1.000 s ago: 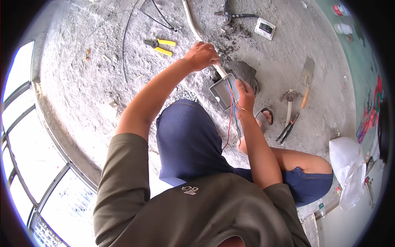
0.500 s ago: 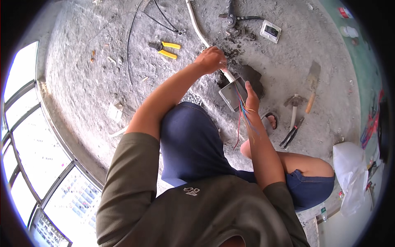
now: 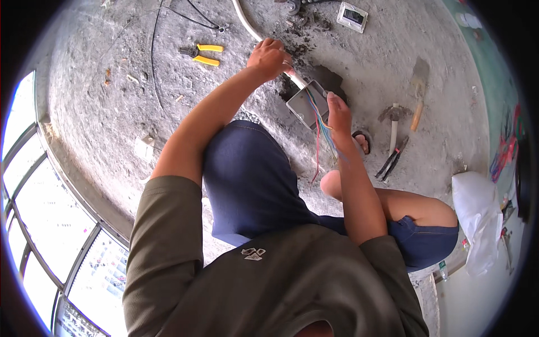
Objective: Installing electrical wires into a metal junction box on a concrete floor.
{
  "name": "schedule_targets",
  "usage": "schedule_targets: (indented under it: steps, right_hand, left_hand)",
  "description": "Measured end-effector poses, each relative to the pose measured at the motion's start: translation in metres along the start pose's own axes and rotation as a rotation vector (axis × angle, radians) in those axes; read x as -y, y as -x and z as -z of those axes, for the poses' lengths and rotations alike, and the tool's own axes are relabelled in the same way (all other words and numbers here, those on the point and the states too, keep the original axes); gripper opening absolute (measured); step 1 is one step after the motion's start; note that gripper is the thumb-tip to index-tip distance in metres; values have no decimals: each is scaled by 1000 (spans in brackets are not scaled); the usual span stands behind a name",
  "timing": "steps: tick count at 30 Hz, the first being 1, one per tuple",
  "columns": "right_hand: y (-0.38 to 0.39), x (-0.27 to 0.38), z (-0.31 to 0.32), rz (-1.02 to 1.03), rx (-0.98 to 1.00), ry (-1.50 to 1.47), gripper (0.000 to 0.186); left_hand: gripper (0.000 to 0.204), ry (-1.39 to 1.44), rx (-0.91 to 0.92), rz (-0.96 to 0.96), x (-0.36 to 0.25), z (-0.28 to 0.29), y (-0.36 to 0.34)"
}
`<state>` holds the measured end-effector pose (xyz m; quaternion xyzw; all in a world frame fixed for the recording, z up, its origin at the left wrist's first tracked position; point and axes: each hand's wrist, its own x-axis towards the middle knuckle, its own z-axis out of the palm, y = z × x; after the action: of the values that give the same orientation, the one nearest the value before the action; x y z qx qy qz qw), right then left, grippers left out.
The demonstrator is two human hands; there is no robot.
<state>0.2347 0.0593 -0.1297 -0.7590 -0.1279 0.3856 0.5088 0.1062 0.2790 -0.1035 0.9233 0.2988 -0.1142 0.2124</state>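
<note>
My left hand (image 3: 269,59) is closed round a white conduit (image 3: 245,20) that runs from the top of the picture into a grey junction box (image 3: 300,108). At the box's right side my right hand (image 3: 340,117) grips it, thumb along the rim. Coloured wires (image 3: 320,122), red, blue and yellow among them, come out of the box and hang past my right fingers, their lower ends blurred. Box and hands are over a dark patch of damp mortar or a hollow (image 3: 328,78) in the rough concrete floor.
Yellow-handled pliers (image 3: 208,54) and black cables (image 3: 152,62) lie left. A small white-framed panel (image 3: 352,18) lies beyond. Right are a trowel (image 3: 417,112), a hammer (image 3: 393,129), black pliers (image 3: 389,163) and a white sack (image 3: 474,219). My bent legs are below; windows line the left.
The view has shifted, moving the scene left and up in the picture. Against the floor, both hands with conduit and box have moved slightly right and away from me, grips unchanged.
</note>
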Motion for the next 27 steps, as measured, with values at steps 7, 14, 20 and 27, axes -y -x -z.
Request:
schedule_targets:
  steps: [7,14,20,27]
  right_hand:
    - [20,-40,55,-335,203,192,25]
    - [45,24,41,-733,807,-252,31]
    - [47,14,32,-411,826,3,31]
    - [58,-21,15,-271,597,158,30]
  left_hand:
    - [36,-22,1,31,-1,11,1]
    - [43,-29,24,46,3,12,2]
    - [45,-39,24,55,1,13,4]
    - [47,-94,-96,52,-10,1,13]
